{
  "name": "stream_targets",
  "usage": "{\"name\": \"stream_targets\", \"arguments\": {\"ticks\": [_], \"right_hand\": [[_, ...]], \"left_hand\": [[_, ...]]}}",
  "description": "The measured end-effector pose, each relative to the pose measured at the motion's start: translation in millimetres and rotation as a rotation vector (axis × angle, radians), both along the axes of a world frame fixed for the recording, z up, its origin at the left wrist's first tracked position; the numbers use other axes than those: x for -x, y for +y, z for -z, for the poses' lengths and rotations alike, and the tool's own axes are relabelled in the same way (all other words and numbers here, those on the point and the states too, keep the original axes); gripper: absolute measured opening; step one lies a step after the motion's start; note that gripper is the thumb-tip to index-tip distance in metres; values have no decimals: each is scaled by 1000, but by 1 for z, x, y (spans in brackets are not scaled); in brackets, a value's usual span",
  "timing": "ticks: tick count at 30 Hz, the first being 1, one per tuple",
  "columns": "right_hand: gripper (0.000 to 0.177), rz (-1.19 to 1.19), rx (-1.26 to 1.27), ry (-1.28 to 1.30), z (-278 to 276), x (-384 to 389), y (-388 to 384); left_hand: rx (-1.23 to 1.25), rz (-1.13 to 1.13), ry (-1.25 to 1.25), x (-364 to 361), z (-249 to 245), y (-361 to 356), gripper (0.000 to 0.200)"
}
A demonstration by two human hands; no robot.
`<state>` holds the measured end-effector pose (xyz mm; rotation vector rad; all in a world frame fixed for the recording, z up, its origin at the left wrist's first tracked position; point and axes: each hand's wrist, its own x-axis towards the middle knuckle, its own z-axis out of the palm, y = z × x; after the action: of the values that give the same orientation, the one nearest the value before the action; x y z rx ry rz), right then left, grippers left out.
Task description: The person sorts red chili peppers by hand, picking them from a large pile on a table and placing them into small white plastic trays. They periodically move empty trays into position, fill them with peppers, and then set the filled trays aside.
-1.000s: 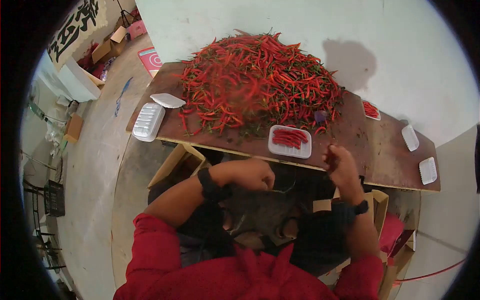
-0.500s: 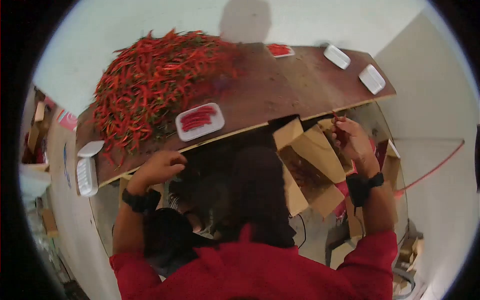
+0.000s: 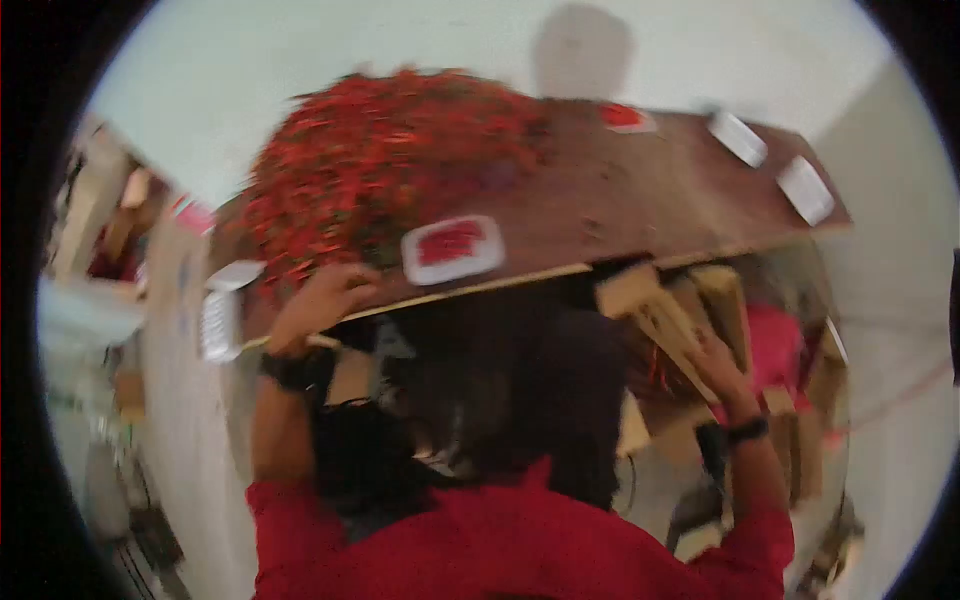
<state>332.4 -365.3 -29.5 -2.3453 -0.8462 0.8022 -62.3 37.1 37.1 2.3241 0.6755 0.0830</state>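
Observation:
My left hand [image 3: 326, 300] is at the table's front edge, below the heap of red chillies [image 3: 370, 160]; its fingers are bent and smeared by motion. Just right of it, a white foam tray [image 3: 452, 250] holds a row of red chillies. My right hand [image 3: 716, 366] is at the open cardboard box [image 3: 645, 300] in front of the table, over one of its flaps. The fingertips of my right hand are blurred, and whether they hold anything is hidden.
At the back of the brown table [image 3: 560, 225] lies another tray with red chillies [image 3: 624, 117]. White trays [image 3: 738, 138] [image 3: 805, 191] lie at its right end, and more white trays [image 3: 220, 325] at the left. A pink bag [image 3: 774, 345] is beside the box.
My right hand has come down from above the box to its flap. My left hand has moved up to the table edge. The whole view has shifted, with the table now further right.

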Motion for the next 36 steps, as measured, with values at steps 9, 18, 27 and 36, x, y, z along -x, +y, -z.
{"name": "stream_targets", "arguments": {"ticks": [9,18,27,36], "right_hand": [[29,11,-493,228,-134,73,116],[23,-511,-408,639,-125,202,253],[31,-687,-24,749,-44,214,263],[25,-725,-252,464,-13,211,260]], "left_hand": [[-245,-523,17,42,21,67,19],[-605,-334,-9,38,79,62,14],[-502,-286,15,39,71,64,16],[1,-310,-49,30,21,41,22]]}}
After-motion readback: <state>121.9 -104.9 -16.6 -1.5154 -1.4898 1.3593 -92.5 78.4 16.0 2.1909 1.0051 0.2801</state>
